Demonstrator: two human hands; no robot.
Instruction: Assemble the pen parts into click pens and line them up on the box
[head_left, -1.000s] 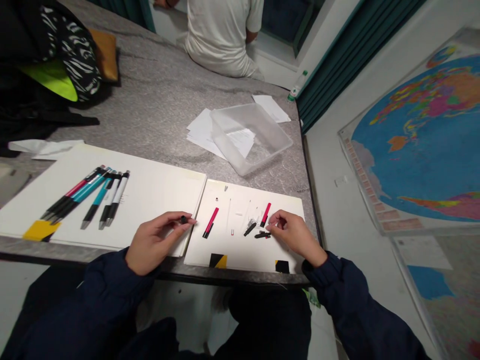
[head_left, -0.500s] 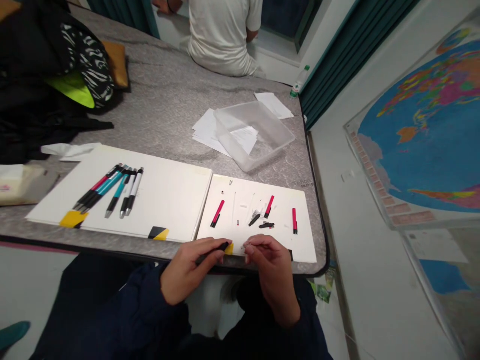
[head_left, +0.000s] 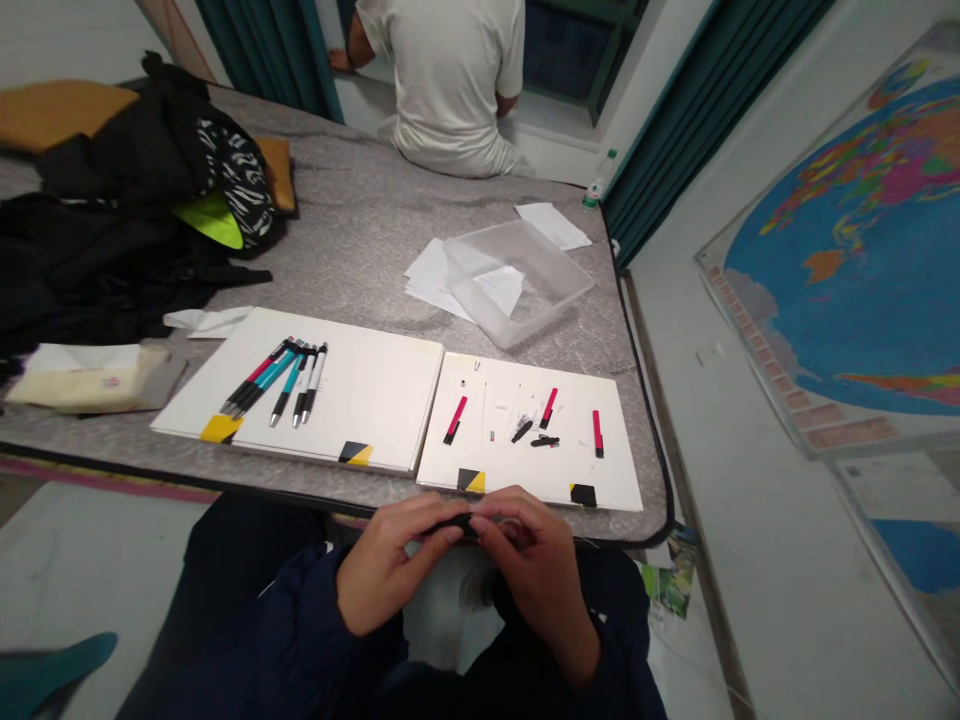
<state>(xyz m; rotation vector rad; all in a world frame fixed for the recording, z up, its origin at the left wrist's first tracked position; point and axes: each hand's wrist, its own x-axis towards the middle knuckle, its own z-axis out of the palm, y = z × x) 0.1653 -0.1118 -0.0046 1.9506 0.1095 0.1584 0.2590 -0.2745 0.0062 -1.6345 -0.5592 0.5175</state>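
Note:
My left hand (head_left: pixel 397 562) pinches a black pen barrel (head_left: pixel 448 524) in front of the table edge. The fingers of my right hand (head_left: pixel 536 575) are pressed together at the barrel's right end; whatever small part they hold is hidden. Just beyond my hands, three pink pen barrels (head_left: pixel 455 420) lie spread over the smaller white board (head_left: pixel 570 475). Two black pen pieces (head_left: pixel 523 431), thin refills and tiny fittings lie between them. Several whole pens (head_left: pixel 289 380), coloured red, teal and white with black grips, lie side by side on the larger white board (head_left: pixel 375 400) to the left.
Behind the boards stands a clear plastic bin (head_left: pixel 517 285), with paper sheets (head_left: pixel 427 285) partly under it. A bottle (head_left: pixel 598 180) is at the far right corner. Tissue pack (head_left: pixel 97 378) and dark bags (head_left: pixel 135 180) occupy the left. A person (head_left: pixel 457 85) sits at the far side.
My hands have come together, so the right fingertips now meet the end of the black barrel. The view has shifted, and the boards appear farther right.

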